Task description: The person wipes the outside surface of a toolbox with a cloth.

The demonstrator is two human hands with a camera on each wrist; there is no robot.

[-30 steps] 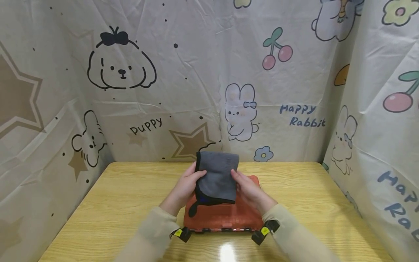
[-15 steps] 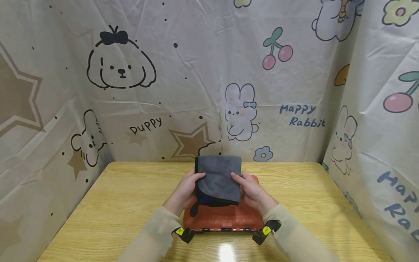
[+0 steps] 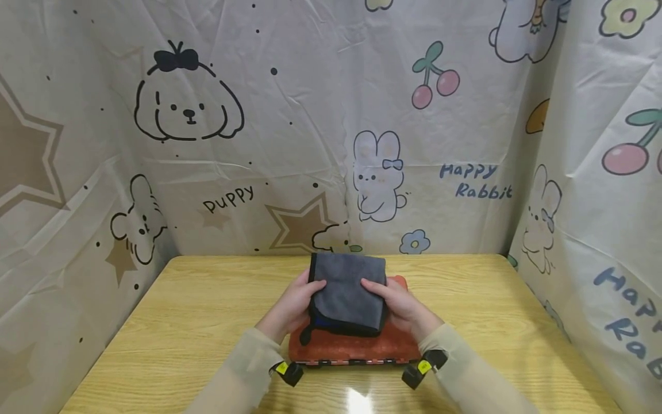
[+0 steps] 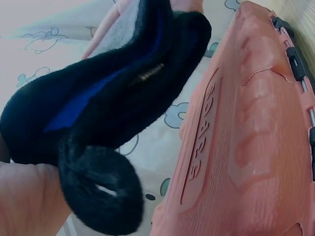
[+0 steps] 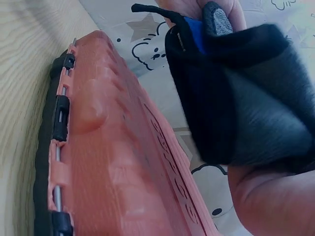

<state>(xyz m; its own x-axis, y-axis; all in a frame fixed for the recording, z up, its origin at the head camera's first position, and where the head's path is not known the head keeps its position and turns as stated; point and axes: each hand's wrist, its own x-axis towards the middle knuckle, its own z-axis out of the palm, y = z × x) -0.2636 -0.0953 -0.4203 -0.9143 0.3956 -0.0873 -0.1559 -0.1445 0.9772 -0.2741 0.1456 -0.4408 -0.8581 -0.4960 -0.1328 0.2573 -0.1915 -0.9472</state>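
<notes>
A folded grey cloth (image 3: pixel 349 290) with black edging and a blue inner side is held up between both hands. My left hand (image 3: pixel 289 305) grips its left edge, thumb on the front face and fingers hidden behind. On the opposite edge, my right hand (image 3: pixel 405 302) holds it the same way. A black hanging loop (image 4: pixel 101 189) dangles from the lower left corner in the left wrist view. Below and behind the cloth lies a red plastic case (image 3: pixel 357 351), its lid down and partly covered by the cloth in the head view.
The case rests on a light wooden table (image 3: pixel 207 322), with a row of black hinges (image 5: pixel 61 118) along its near side. A printed cloth backdrop (image 3: pixel 289 115) encloses the table at the back and both sides.
Both hands have lowered the cloth a little toward the case. Its right side has shifted slightly right, while the grip on both edges stays. The case has not moved.
</notes>
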